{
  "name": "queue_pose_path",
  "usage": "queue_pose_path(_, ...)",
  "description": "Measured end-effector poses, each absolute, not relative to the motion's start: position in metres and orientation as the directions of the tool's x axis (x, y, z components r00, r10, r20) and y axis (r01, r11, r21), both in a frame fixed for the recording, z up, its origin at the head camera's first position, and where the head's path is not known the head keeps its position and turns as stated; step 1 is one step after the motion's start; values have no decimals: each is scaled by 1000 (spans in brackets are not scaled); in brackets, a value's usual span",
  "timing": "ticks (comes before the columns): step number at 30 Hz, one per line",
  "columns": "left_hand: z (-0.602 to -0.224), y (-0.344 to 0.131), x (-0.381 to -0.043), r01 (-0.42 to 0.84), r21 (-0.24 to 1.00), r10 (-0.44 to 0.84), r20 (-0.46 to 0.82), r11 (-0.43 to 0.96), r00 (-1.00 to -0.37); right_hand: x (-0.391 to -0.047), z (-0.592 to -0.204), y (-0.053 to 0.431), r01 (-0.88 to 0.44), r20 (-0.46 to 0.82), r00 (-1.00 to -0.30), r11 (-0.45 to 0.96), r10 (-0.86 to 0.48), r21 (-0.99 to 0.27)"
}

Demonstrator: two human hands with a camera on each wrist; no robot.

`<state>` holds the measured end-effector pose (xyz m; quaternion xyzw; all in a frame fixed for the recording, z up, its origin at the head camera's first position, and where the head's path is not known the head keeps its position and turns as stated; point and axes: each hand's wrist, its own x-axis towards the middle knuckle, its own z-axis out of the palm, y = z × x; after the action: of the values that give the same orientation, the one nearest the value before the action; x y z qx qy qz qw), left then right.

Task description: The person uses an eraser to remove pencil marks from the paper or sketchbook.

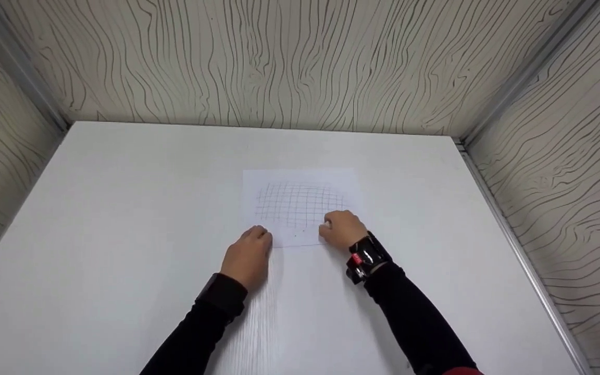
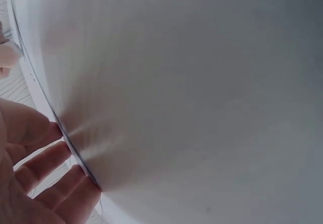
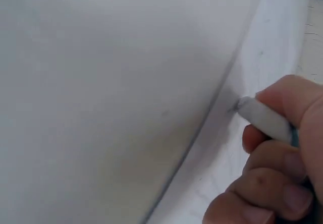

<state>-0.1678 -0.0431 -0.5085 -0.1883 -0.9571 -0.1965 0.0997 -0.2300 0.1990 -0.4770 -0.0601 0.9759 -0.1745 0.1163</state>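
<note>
A white sheet of paper (image 1: 284,237) with a hand-drawn pencil grid (image 1: 300,203) lies flat on the table. My right hand (image 1: 342,229) pinches a white eraser (image 3: 265,118) with a teal part behind its tip. In the right wrist view the eraser's rounded tip is at the paper, beside a dark smudge and just inside the sheet's near edge. At the sheet's near left corner is my left hand (image 1: 248,258), its fingertips (image 2: 90,186) resting along the paper's edge. Parts of the sheet are hidden under both hands.
The white table (image 1: 123,208) spreads around the paper. Small dark specks (image 1: 296,236) lie on the sheet between the hands. Wood-patterned panels (image 1: 279,62) stand behind the table and at both sides, with a metal rail (image 1: 519,255) along the right edge.
</note>
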Motion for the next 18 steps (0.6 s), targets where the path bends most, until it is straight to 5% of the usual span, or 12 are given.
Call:
queue_pose_path(7, -504, -45, -168, 382, 327, 312, 247, 864, -917, -229, -469, 244, 15, -207, -977, 950, -52, -311)
queue_pose_path(18, -505, -41, -166, 371, 338, 312, 216, 865, -925, -230, -478, 226, -38, -175, -980, 947, -98, -320)
